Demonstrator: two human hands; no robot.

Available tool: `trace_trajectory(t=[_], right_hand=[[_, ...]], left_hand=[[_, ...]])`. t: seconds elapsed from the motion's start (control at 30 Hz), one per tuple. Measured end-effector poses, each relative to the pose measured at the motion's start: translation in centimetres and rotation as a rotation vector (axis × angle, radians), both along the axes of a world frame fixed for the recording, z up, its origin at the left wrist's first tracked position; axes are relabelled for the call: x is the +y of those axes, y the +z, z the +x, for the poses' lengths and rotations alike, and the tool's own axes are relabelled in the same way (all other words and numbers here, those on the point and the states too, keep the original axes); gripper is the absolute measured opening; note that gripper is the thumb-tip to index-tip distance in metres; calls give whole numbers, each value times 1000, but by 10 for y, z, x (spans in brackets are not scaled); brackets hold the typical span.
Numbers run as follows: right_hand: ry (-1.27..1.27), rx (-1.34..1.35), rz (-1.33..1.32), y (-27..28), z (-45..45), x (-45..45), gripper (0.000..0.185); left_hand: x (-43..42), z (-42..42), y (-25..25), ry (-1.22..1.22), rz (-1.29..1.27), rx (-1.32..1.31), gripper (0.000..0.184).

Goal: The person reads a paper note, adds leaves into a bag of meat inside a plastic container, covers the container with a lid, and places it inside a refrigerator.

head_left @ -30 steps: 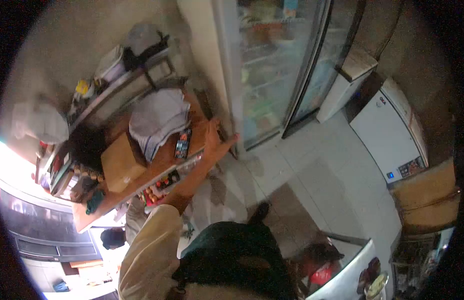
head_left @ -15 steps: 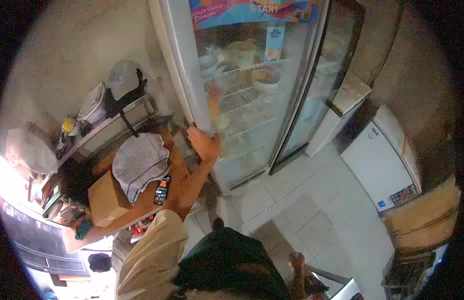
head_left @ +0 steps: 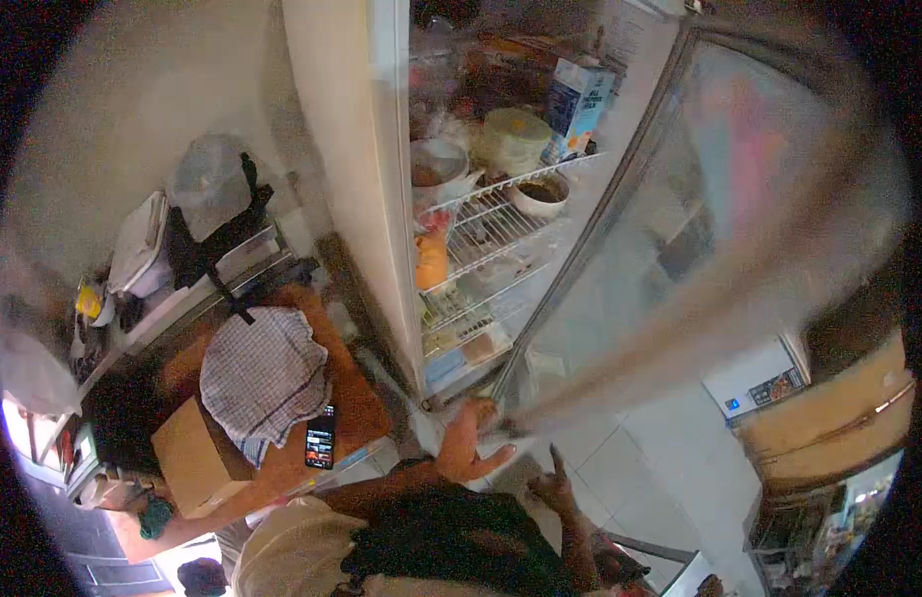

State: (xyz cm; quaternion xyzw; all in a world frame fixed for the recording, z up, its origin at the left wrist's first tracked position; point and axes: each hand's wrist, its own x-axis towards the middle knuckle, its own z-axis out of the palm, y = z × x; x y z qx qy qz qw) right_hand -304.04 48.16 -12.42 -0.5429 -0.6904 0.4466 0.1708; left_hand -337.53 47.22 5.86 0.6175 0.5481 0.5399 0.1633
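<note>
The glass fridge door (head_left: pixel 680 249) is swung wide open and its outer edge is blurred. My left hand (head_left: pixel 469 445) is at the blurred edge's near end, thumb spread from the fingers; whether it touches the door cannot be told. Lower right of it, my right hand (head_left: pixel 553 486) holds nothing, one finger stretched out. Inside the fridge, wire shelves (head_left: pixel 496 224) bear a white bowl with dark contents (head_left: pixel 539 195), a lidded round tub (head_left: pixel 514 139), a blue and white carton (head_left: pixel 577 104), a pot (head_left: pixel 439 164) and an orange item (head_left: pixel 431 261).
A wooden table (head_left: pixel 357 403) on the left bears a checkered cloth (head_left: pixel 265 373), a phone (head_left: pixel 320 438) and a cardboard box (head_left: pixel 197 460). Above is a shelf with a white container (head_left: pixel 140 244). A white appliance (head_left: pixel 754 376) and cardboard (head_left: pixel 829 403) are at right.
The fridge door has swung from closed to open. My left hand has left the upper part of its frame and moved down and right. My right hand has moved up and left.
</note>
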Motion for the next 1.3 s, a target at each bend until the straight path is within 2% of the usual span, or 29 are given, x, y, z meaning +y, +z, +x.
trace_trajectory(t=[0.03,0.1,0.13,0.2,0.23,0.27,0.3,0.37,0.4,0.47,0.5,0.57,0.63,0.7,0.73,0.77,0.8,0.83,0.87,0.9,0.97,1.03,1.1,1.13,1.17,1.2,1.23,1.27,1.3], right_hand=[[0,13,88,-16,-6,16,86],[277,-76,275,-49,-3,56,83],[378,-237,678,-24,-14,68,82],[152,61,203,55,-11,72,83],[116,-109,291,43,13,73,88],[-74,289,52,55,22,72,82],[-87,291,39,45,39,78,82],[465,-309,676,-9,91,101,67],[453,-315,671,-26,104,105,67],[266,-106,373,-56,122,97,49],[268,-109,358,-76,122,84,49],[-426,55,-281,-115,105,53,41],[90,0,-341,-127,84,19,27],[376,-120,-1,73,-54,25,24],[274,-196,-190,114,-95,33,25],[170,-268,-382,133,-119,39,27],[308,-210,-360,103,-127,57,31],[445,-151,-329,72,-138,77,35],[337,275,-515,72,-155,95,37],[216,705,-686,79,-183,114,40],[96,863,-601,144,-260,139,42],[207,525,-508,128,-310,201,61],[205,506,-121,129,-342,242,27],[188,607,20,74,-356,284,25],[173,698,168,54,-372,312,23],[173,711,175,32,-374,328,23],[31,1152,-282,51,-374,328,18],[-120,1551,-771,58,-376,332,17],[-114,1553,-771,60,-381,330,17]], left_hand=[[-2,-7,4,-227,-2,-69,69],[-6,-23,6,-290,5,-103,65],[-7,-33,3,-286,-107,-126,63],[-9,-51,-14,-237,-237,-150,58],[-8,-60,-24,-243,-247,-144,58],[-8,-68,-34,-207,-194,-138,56],[-10,-74,-42,-175,-144,-132,55],[-17,-78,-57,-166,-257,-146,53],[-13,-79,-63,-143,-350,-159,51],[-4,-76,-75,-210,-388,-199,49],[-6,-74,-79,-255,-428,-239,47],[-3,-72,-74,-267,-479,-250,45],[-4,-75,-83,-282,-527,-258,42],[-3,-79,-110,-270,-450,-253,41],[-3,-81,-104,-268,-454,-250,41],[-6,-85,-91,-231,-587,-269,39],[-8,-90,-83,-194,-721,-286,37],[-9,-94,-84,-193,-723,-277,37],[-11,-97,-85,-183,-593,-174,36],[-14,-99,-86,-173,-462,-72,36],[-17,-102,-87,-171,-487,-143,36],[-22,-105,-82,-170,-606,-319,36],[-29,-108,-75,-172,-695,-596,36],[-32,-110,-71,-161,-734,-792,36],[-36,-112,-67,-135,-781,-1047,36],[-39,-115,-64,-102,-802,-1207,37],[-43,-120,-69,-100,-796,-1197,37],[-44,-125,-78,-130,-615,-654,36],[-48,-129,-87,-148,-422,-122,35]])
